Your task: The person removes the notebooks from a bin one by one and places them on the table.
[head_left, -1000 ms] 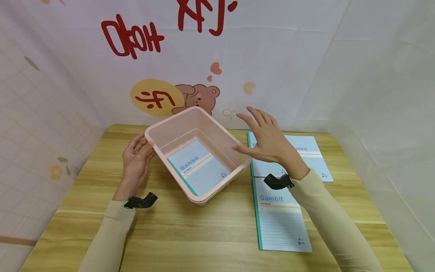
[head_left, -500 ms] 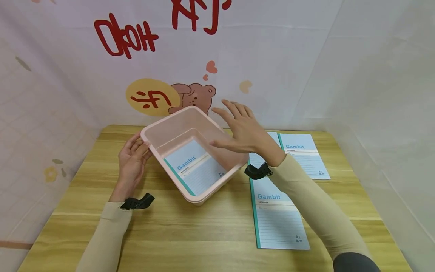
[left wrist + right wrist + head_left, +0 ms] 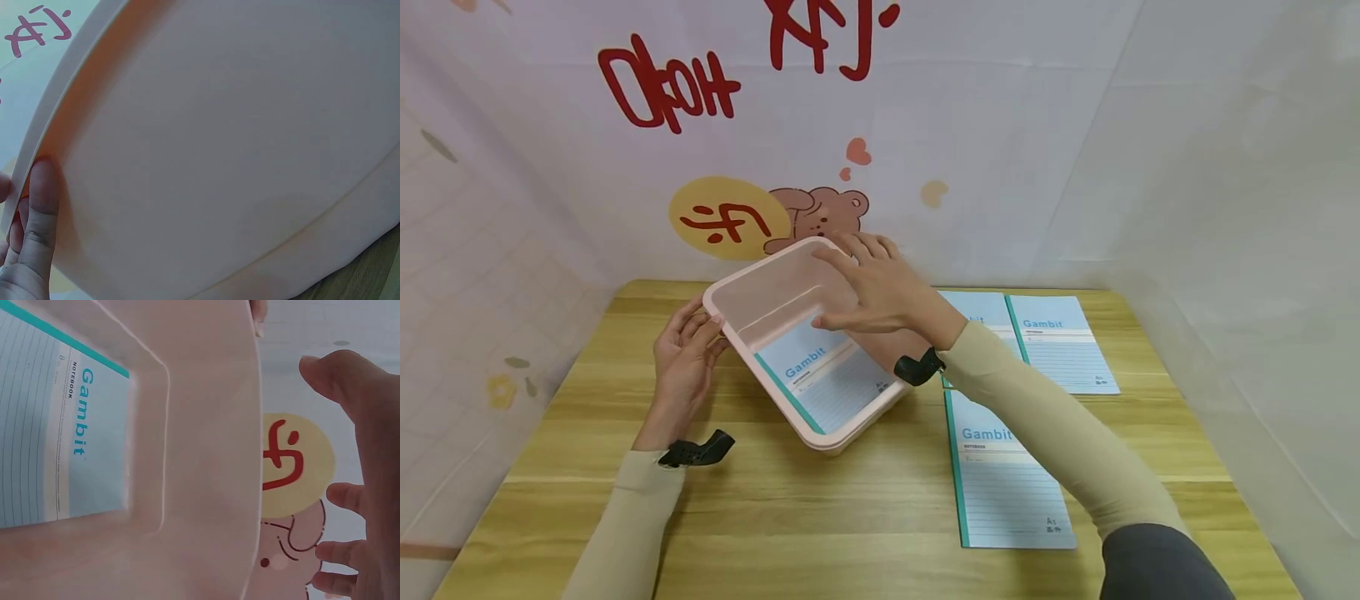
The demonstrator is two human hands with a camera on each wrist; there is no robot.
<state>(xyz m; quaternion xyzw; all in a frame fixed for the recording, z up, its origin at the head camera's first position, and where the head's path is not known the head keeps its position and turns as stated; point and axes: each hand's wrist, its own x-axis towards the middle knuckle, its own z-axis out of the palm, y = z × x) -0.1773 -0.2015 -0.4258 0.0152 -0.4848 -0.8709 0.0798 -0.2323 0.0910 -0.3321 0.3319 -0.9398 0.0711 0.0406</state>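
A pale pink plastic basin is tilted toward me over the table, a blue Gambit notebook lying flat on its bottom. My left hand grips the basin's left corner by the rim; in the left wrist view its thumb lies against the outer wall, under the rim. My right hand reaches over the basin's right side, fingers spread and holding nothing. In the right wrist view that hand stands apart from the rim. Its forearm hides part of the basin's right edge.
Right of the basin, three more Gambit notebooks lie on the wooden table: one at the back right, one beside it partly behind my sleeve, one nearer me. A printed cloth wall rises behind the table.
My right hand has moved left, from beside the basin's right edge to over the basin. The left hand keeps its grip, and the notebook stays inside. The head view has shifted slightly.
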